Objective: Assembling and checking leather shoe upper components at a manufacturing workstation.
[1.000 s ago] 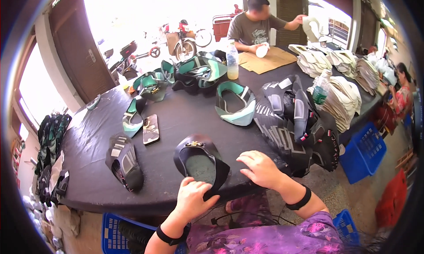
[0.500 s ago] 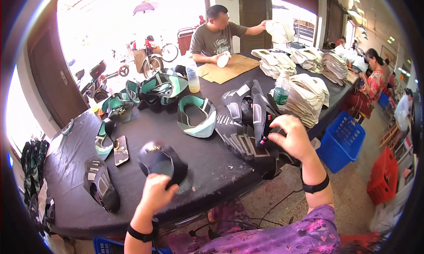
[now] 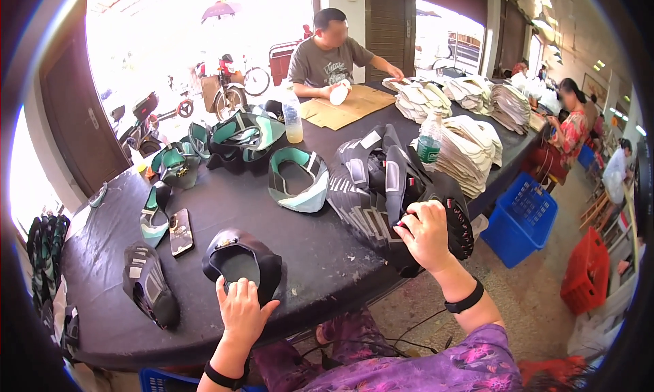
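A black shoe upper [image 3: 268, 266] rests on the black-covered table, its opening towards me. My left hand [image 3: 242, 310] is at its near edge, fingers stretched over the rim and thumb held apart. To the right, my right hand [image 3: 428, 235] pinches the edge of a black shoe upper at the near side of a pile. This pile of black and grey shoe uppers [image 3: 361, 205] shows white stripes and small red tags. What exactly lies between the right fingertips is partly hidden.
A teal-lined upper [image 3: 300, 202], phone [image 3: 181, 234] and dark grey upper [image 3: 151, 283] lie on the table. Bottles [image 3: 292, 116], cream stacked pieces [image 3: 470, 153] and a co-worker [image 3: 330, 58] are beyond. Blue [image 3: 521, 218] and red crates [image 3: 586, 273] stand right, on the floor.
The black upper by my left hand has come to rest on the table, and the left fingers have spread. My right hand has lowered to the pile and closed on an upper's edge.
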`<state>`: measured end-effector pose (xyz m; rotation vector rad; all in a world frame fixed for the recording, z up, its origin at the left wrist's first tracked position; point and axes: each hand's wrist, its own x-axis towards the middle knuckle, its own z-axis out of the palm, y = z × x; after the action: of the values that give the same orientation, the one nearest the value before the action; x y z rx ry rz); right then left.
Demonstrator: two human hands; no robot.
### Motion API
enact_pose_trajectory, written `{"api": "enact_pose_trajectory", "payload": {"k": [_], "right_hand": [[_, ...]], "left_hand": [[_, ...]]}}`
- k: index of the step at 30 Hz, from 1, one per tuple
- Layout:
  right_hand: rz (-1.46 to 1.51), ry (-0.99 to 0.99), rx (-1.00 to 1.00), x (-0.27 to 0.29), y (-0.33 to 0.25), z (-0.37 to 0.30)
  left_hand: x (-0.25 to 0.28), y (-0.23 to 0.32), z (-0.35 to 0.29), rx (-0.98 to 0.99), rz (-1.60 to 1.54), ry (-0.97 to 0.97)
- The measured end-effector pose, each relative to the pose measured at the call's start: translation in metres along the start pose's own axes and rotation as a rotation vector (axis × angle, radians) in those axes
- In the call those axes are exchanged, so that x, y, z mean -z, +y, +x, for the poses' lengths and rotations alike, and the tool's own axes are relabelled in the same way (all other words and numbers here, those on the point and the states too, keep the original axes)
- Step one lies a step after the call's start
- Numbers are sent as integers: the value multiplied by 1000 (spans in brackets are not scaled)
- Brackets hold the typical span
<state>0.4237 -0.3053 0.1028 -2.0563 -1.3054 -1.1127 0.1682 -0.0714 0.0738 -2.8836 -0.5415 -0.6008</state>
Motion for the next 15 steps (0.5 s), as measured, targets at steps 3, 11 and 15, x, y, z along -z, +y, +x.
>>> {"api": "enact_pose_trajectory", "payload": {"k": [3, 11, 15], "right_hand": [[237, -23, -139, 3, 12, 10], [1106, -201, -613, 20, 79, 125], [1263, -151, -749, -9, 97, 173]], "left_hand": [[1, -2, 2, -44, 95, 58], [8, -21, 8, -5, -232, -262], [1, -39, 10, 36, -481, -323]]}}
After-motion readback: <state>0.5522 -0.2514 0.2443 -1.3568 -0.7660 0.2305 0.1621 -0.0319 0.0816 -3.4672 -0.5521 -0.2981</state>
